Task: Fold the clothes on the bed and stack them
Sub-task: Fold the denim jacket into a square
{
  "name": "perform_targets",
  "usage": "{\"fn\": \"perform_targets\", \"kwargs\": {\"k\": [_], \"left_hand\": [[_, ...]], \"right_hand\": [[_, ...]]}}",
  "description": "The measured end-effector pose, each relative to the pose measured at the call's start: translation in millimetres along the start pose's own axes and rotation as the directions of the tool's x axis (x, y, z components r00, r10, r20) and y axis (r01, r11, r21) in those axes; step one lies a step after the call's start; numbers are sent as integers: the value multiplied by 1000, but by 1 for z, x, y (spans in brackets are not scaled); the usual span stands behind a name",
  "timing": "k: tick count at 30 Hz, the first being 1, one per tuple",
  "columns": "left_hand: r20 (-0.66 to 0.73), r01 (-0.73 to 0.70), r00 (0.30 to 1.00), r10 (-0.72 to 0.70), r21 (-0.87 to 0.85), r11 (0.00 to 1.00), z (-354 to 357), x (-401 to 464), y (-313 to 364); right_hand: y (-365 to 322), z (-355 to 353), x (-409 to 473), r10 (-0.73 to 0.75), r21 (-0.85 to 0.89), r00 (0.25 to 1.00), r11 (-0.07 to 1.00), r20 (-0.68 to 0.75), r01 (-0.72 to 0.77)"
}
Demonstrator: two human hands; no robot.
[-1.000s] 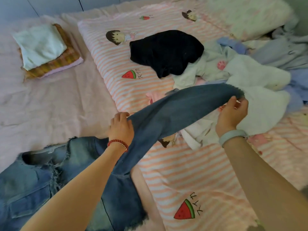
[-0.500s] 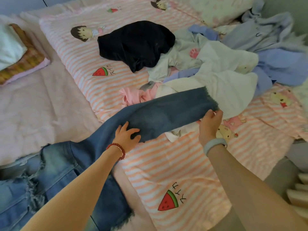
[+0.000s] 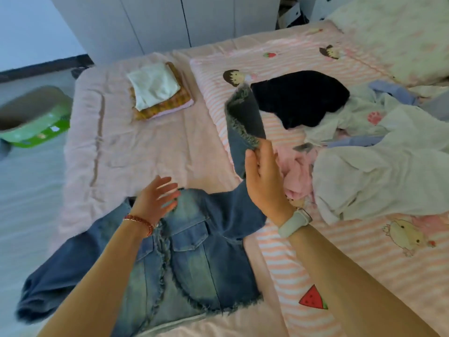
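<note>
A bed (image 3: 145, 152) with a pale pink cover fills most of the view. On its right half lies a pink-striped quilt (image 3: 352, 259) printed with cartoon figures and watermelon slices. White cabinet doors (image 3: 184, 20) stand behind the bed. To the left the floor (image 3: 26, 190) is pale, with a green tub (image 3: 34, 113) on it. Soft daylight falls evenly across the room.

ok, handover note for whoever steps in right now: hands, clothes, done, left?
Left hand: open, above the denim jacket, which lies flat at the bed's near edge.
Right hand: fingers grip the jacket's right sleeve cuff, raised.
Done: a folded stack sits on the far left.
Left: fold the jacket, then the black garment and the loose pile on the right.
</note>
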State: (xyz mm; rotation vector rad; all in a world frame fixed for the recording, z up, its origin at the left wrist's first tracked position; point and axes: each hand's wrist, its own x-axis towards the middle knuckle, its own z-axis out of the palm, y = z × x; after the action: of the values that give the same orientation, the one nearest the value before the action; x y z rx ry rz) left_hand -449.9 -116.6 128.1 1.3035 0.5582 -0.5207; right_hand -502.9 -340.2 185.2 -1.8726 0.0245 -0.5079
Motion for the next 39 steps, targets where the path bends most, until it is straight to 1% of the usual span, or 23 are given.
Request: {"fn": "perform_targets", "kwargs": {"k": [2,4,6,8,10,11,13,14,16,18,19,21,23,25,27,29,31,32,33,34,35,37,39], "left_hand": [[-37,7,999,-10,-80,997,-47,-16,9],[-54,25,998,-36,-186,982,-98,-32,9],[3,46,999,-48,-341,939,-152,-45,-1],[66,88,996,-64,-468,879,-204,-53,-18],[59,156,988,-146,-496,854,-248,-54,-42],[8,192,978,-210,-441,877,-265,-51,-57],[-153,295,930,-335,-235,926,-290,-46,-88],[-232,336,904,-360,-137,932,-297,-44,-103],[-350,339,878,-326,-27,940,-307,-34,-128],[-501,269,853,-149,176,947,-313,-19,-146],[-556,257,830,-33,329,909,-313,-10,-149],[-582,271,798,156,578,769,-306,0,-149],[-564,271,772,293,709,651,-295,7,-145],[-492,227,760,425,813,537,-282,15,-143],[-345,139,809,475,898,417,-270,27,-143],[-178,57,879,441,960,273,-262,41,-144],[11,-22,934,358,999,29,-256,57,-149],[103,-74,946,306,992,-105,-253,66,-152],[170,-120,952,255,973,-199,-249,75,-154],[200,-149,957,210,960,-237,-245,83,-154],[199,-155,964,179,961,-230,-240,90,-154],[154,-126,966,207,982,-140,-228,103,-148],[128,-137,933,335,991,1,-216,108,-136]], "right_hand": [[-25,51,-19,0,28,988,1000,155,-4],[-46,102,-44,11,75,950,997,313,-36],[-64,153,-75,7,140,871,986,492,-87],[-72,196,-109,23,168,758,970,652,-174],[-63,227,-141,89,97,688,969,720,-227],[-54,236,-154,143,34,675,970,724,-241],[-28,247,-174,262,-122,669,961,696,-250],[-13,249,-183,320,-203,664,947,676,-249],[15,249,-197,420,-366,656,902,627,-229],[41,245,-205,494,-517,666,835,559,-186],[52,242,-206,512,-586,685,796,518,-152],[73,231,-206,511,-720,732,693,450,-41],[89,219,-204,537,-841,748,538,390,52],[101,206,-201,585,-917,743,387,325,97],[112,194,-196,619,-950,729,278,292,144],[123,182,-190,638,-961,720,203,274,187],[132,170,-184,640,-973,732,167,232,162],[137,164,-181,634,-980,749,163,194,116],[141,157,-179,627,-985,764,164,150,58],[144,150,-177,624,-985,773,172,114,7],[149,143,-175,626,-983,774,179,93,-27],[157,130,-171,633,-971,767,232,104,-59],[163,118,-166,612,-949,781,304,129,-81]]}}
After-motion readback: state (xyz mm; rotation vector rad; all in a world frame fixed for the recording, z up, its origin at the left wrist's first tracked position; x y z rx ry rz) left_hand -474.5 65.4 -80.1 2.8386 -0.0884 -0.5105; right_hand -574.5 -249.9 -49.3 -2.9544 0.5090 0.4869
